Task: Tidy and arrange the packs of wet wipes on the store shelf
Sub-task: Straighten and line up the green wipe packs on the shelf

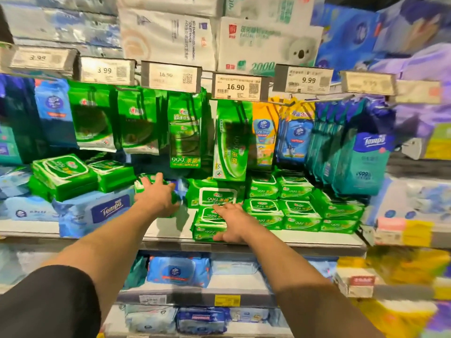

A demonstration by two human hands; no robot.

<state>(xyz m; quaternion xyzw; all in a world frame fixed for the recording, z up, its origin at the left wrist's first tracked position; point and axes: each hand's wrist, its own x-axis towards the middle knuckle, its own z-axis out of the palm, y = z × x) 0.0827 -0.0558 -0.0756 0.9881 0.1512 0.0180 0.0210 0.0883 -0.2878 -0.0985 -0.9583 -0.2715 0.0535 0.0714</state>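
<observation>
Mid-tidy, green wet-wipe section of the store shelf (pixel 168 230). Both arms out, both hands on stock.

Far left, about 9 o'clock from the hands: a slanted stack of green packs (pixel 62 176) sits on top of a blue Tempo pack (pixel 97 211), tilted, not squared. Looks like it needs straightening later.

Left hand (pixel 156 193): palm down, fingers spread over a single green pack (pixel 146 182) lying at 12 o'clock of the bare gap in the shelf. Hand is loosely curled on it; whether it actually grips or just presses, cannot tell, the frame is smeared there. Bare shelf shows just right of that hand, at its 3 o'clock.

Right hand (pixel 231 223): flat and open, fingers extended, resting on the front green stack (pixel 210 220), thumb down near the stack's front edge. Not clamped on anything, reads as pushing or steadying.

Right of that, at 3 o'clock: rows of green packs (pixel 297 206) stacked fairly evenly. Above, at 12 o'clock, hanging green pouches (pixel 185 132) under the price tags (pixel 235 87).

Step in hand, as I judge it: gathering the loose pack on the left and squaring the front stack. Next move calls for sliding the left pack rightward into the gap, flush beside the front stack, labels facing out, while the right hand keeps that stack from sliding off the shelf lip.
</observation>
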